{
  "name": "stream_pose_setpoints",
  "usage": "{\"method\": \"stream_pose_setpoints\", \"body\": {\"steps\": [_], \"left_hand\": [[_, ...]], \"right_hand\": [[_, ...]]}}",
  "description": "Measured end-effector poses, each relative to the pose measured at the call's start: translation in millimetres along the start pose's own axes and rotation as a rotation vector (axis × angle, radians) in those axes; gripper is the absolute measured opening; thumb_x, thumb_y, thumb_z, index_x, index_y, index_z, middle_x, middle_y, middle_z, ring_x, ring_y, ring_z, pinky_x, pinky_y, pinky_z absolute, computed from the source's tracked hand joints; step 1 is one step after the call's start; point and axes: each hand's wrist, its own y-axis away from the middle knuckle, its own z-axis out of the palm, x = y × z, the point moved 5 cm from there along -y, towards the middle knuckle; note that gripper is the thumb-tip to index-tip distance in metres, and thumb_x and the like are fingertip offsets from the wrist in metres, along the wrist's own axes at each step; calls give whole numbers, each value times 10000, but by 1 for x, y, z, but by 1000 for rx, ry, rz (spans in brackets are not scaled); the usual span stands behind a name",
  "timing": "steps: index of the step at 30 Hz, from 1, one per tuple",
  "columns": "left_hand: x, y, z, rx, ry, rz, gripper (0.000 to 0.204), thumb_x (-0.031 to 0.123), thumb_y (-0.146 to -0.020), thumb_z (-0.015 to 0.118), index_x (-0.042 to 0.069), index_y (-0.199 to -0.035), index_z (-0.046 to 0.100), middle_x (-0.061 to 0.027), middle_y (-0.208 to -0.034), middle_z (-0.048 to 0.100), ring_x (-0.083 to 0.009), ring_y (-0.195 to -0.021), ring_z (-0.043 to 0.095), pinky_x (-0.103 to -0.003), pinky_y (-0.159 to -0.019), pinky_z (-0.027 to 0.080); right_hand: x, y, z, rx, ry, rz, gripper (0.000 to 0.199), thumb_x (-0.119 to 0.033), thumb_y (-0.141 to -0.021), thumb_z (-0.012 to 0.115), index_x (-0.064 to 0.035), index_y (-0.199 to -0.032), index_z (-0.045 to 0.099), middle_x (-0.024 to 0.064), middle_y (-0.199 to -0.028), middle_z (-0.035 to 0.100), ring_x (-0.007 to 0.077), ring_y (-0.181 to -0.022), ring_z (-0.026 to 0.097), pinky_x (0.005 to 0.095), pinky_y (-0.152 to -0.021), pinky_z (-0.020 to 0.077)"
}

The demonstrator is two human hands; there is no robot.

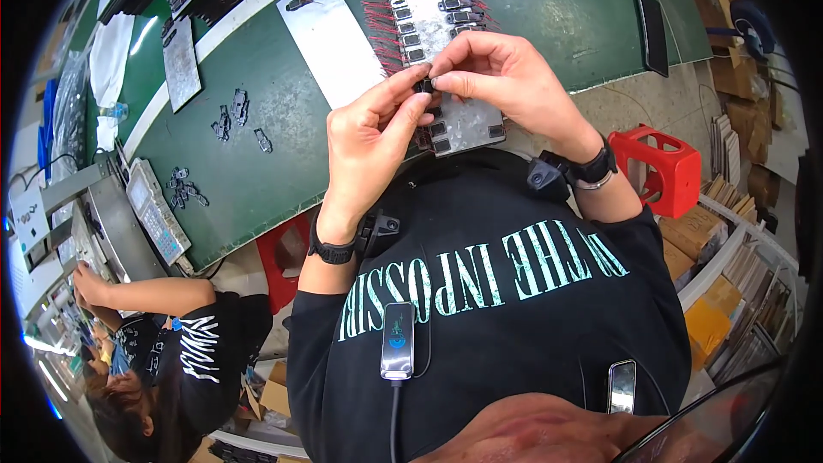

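Observation:
Between the fingertips of both hands is a small black part [425, 85], mostly covered by the fingers. My left hand [367, 130] pinches it from the left, thumb and fingers closed. From the right, my right hand [507, 84] closes its thumb and index finger on it. Below them lies a grey metal plate [473, 124] bearing two rows of small rectangular black parts with thin red wires. The left row [411, 39] has its wires to the left; the right row [460, 3] has them to the right. My hands hide the plate's middle.
A white board [321, 30] with one black part lies left of the plate. Loose black parts [240, 105] are scattered on the green table [283, 171]. A black tray [652, 33] lies far right, near a red stool [673, 167]. Another person [201, 369] works at lower left beside a keypad machine [154, 210].

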Motion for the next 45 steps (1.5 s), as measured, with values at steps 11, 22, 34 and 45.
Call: {"method": "stream_pose_setpoints", "body": {"steps": [11, 22, 34, 45], "left_hand": [[-3, -3, 1, -96, 92, -69, 305, -21, -959, 615, -49, -1262, 640, -133, -1041, 733, -170, -936, 722, -263, -783, 608], [-5, 2, 14, -43, -43, -78, 277, 0, -957, 625, -59, -1226, 650, -133, -1034, 738, -162, -898, 726, -274, -750, 602], [12, 3, -12, 114, -18, 32, 300, 19, -982, 600, -51, -1274, 607, -148, -1063, 734, -173, -938, 720, -257, -767, 577], [-6, 41, -100, 559, -469, 8, 173, 89, -949, 664, -10, -1081, 719, -116, -999, 740, -187, -849, 724, -282, -718, 558]], "right_hand": [[2, -7, -3, -194, -74, 143, 103, -27, -927, 679, -11, -1003, 612, 14, -934, 640, 82, -863, 627, 236, -787, 529], [-18, 8, 0, -126, 365, -10, 194, -3, -906, 668, -4, -1059, 549, 19, -919, 613, 90, -847, 609, 247, -770, 517], [-9, 54, -24, 189, 772, -43, 92, -19, -849, 706, -12, -940, 692, 60, -921, 645, 159, -801, 636, 282, -691, 503], [-26, 84, -17, 181, 1019, -280, 225, 24, -797, 737, -31, -1015, 736, 99, -956, 642, 259, -879, 631, 346, -754, 506]]}}
